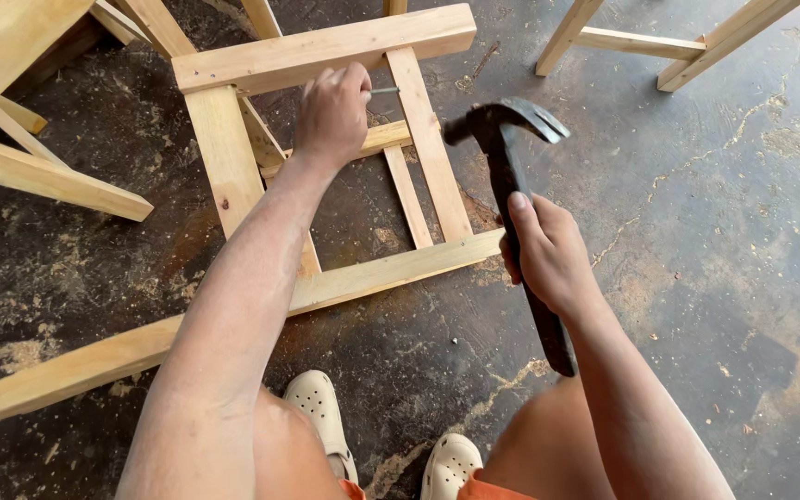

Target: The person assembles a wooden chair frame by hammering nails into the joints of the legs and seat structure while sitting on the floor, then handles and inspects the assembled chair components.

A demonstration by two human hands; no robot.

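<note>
A pale wooden frame (224,157) of nailed slats lies on the dark floor in front of me. My left hand (332,113) rests over its upper crossbar and pinches a nail (383,90) that points sideways toward an upright slat (428,139). My right hand (548,252) grips the dark handle of a claw hammer (504,148). The hammer's head is raised to the right of the nail, apart from it.
More wooden frames lie at the far left (39,176) and top right (659,46). A long slat (76,366) runs across the lower left. The concrete floor (715,231) is stained and dusted with sawdust. My feet in pale clogs (326,417) sit near the bottom edge.
</note>
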